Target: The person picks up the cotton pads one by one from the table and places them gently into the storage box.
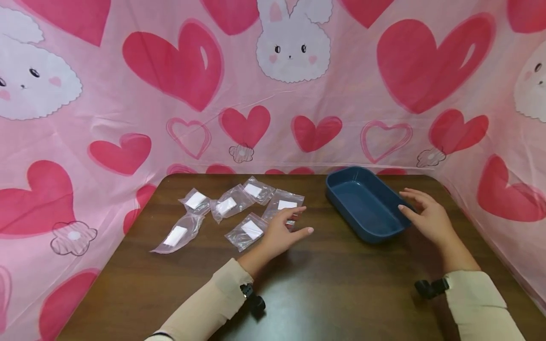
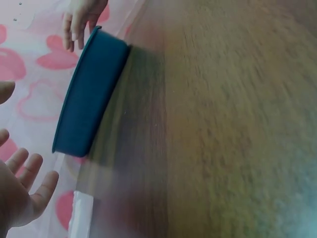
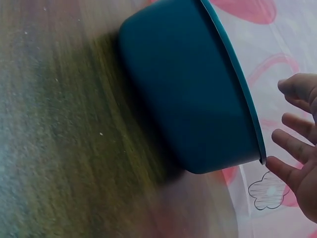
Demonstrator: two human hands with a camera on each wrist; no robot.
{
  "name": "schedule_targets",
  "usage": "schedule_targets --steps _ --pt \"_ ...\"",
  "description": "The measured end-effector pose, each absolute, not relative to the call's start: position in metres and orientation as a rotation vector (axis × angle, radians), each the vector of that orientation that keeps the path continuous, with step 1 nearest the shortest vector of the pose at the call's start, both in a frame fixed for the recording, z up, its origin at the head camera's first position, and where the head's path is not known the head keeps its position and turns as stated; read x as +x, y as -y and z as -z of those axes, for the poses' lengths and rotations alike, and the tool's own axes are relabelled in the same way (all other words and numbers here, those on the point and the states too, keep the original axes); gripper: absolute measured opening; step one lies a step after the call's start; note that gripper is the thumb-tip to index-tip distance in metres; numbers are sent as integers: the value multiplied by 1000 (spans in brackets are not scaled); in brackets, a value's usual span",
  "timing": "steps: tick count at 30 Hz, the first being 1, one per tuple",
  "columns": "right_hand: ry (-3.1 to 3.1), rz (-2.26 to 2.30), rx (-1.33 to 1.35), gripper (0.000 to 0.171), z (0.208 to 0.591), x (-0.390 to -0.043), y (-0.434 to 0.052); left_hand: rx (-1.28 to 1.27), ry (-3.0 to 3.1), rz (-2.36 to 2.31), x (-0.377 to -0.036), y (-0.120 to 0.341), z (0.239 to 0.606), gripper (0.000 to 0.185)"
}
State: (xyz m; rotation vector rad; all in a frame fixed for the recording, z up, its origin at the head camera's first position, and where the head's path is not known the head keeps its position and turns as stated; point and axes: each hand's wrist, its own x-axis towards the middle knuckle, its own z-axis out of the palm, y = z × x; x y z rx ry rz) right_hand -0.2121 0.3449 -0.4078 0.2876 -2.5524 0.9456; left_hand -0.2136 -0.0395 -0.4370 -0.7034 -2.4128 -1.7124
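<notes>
A deep blue rectangular tub [image 1: 362, 203] with rounded corners stands on the table, its inside bare. My right hand [image 1: 428, 220] is at the tub's right side, thumb and fingers spread close by the rim; in the right wrist view the fingers [image 3: 292, 144] are extended. My left hand [image 1: 283, 232] hovers between the tub and several clear zip bags [image 1: 251, 229], its fingers apart and holding nothing. Each bag carries a white rectangle. One bag [image 1: 286, 201] lies partly hidden behind the left hand.
More zip bags [image 1: 177, 235] lie loosely grouped on the left half of the brown wooden table [image 1: 324, 293]. A pink cloth [image 1: 170, 94] printed with hearts and rabbits hangs behind and along both sides. Dark wrist cameras [image 1: 256, 303] sit at both cuffs.
</notes>
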Motion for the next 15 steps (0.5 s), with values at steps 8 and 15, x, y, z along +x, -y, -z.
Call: schedule_targets --steps 8,15 --pt "2624 -913 256 42 405 -217 -352 -615 2427 1887 -216 26 434 55" --pt "2678 -923 241 45 404 -221 -356 -555 2413 2053 -219 16 432 52"
